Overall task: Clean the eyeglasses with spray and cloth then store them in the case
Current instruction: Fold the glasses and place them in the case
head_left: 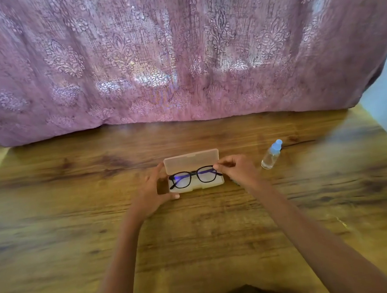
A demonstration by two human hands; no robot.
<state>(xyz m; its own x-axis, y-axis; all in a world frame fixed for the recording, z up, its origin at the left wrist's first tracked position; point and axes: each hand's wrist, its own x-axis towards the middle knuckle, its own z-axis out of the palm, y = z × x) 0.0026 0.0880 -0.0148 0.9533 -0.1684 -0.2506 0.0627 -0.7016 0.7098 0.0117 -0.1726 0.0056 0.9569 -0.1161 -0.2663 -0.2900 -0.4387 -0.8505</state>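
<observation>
Black-framed eyeglasses (193, 176) lie folded in the tray of a translucent white case (191, 162) whose lid stands open toward the far side. My left hand (155, 190) cups the case's left end, thumb on the near edge and fingers behind the lid. My right hand (235, 166) pinches the right end of the glasses frame at the case's right edge. A small clear spray bottle (271, 155) with a light blue cap lies tilted on the table to the right of the case. No cloth is visible.
The wooden table (73, 228) spreads wide on all sides of the case. A mauve patterned curtain (172, 48) hangs along the table's far edge. A thin dark cable (298, 143) runs behind the bottle.
</observation>
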